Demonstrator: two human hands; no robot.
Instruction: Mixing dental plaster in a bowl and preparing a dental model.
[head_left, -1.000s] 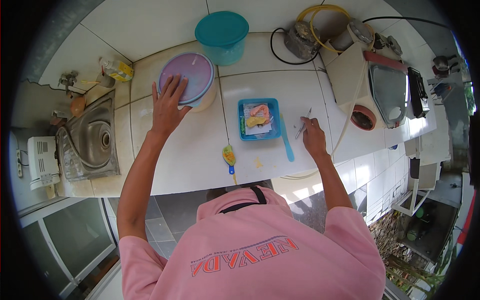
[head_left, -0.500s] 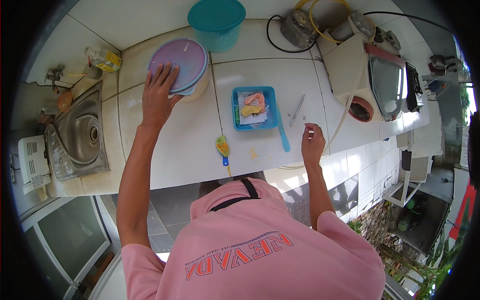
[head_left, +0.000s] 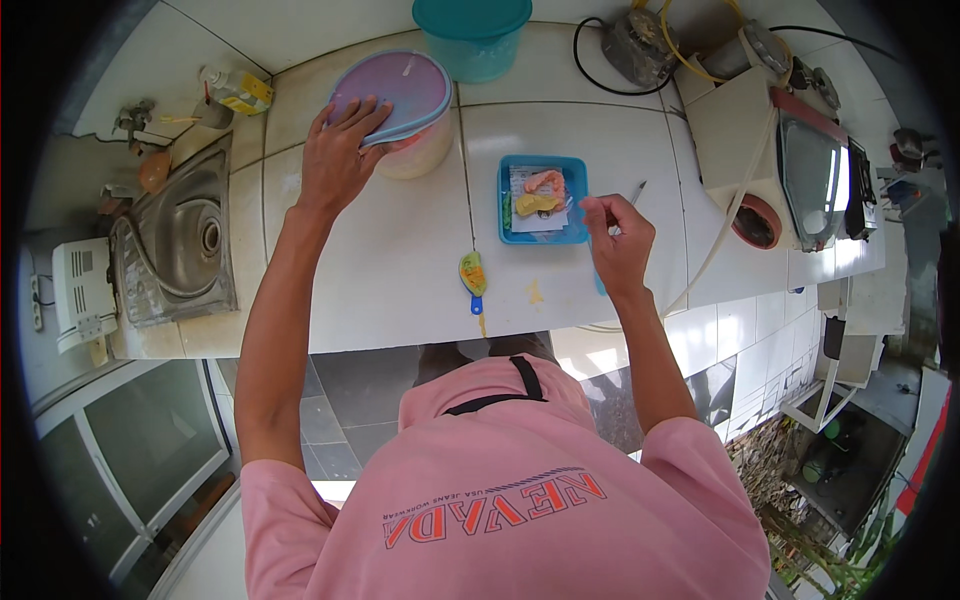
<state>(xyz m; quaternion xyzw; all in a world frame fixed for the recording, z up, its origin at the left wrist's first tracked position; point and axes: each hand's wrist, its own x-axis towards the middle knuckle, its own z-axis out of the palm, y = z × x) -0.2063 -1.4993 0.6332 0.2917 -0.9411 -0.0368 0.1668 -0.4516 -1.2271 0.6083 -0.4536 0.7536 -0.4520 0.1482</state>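
Observation:
At the back left, my left hand (head_left: 345,150) grips the near edge of a purple, blue-rimmed lid (head_left: 405,85), fingers on top and thumb at the rim. The lid sits on a round translucent tub (head_left: 425,155) and looks slightly tilted at the front. My right hand (head_left: 620,240) is closed in a pinch beside a blue tray (head_left: 545,237); what it holds, if anything, cannot be made out. In the tray lie a pink lump (head_left: 546,183) and a yellow lump (head_left: 537,204) on paper. A slim pen-like tool (head_left: 639,190) is partly hidden behind this hand.
A green scoop with a blue handle (head_left: 472,278) lies near the counter's front edge by yellow smears (head_left: 535,292). A teal-lidded tub (head_left: 475,45) stands behind. The steel sink (head_left: 190,250) is at left; a cream appliance (head_left: 735,150) and hose (head_left: 722,240) are at right.
My right hand has moved up and left to the tray's right edge, covering part of the pen-like tool and the blue spatula. My left hand stays at the lid. The view has shifted slightly.

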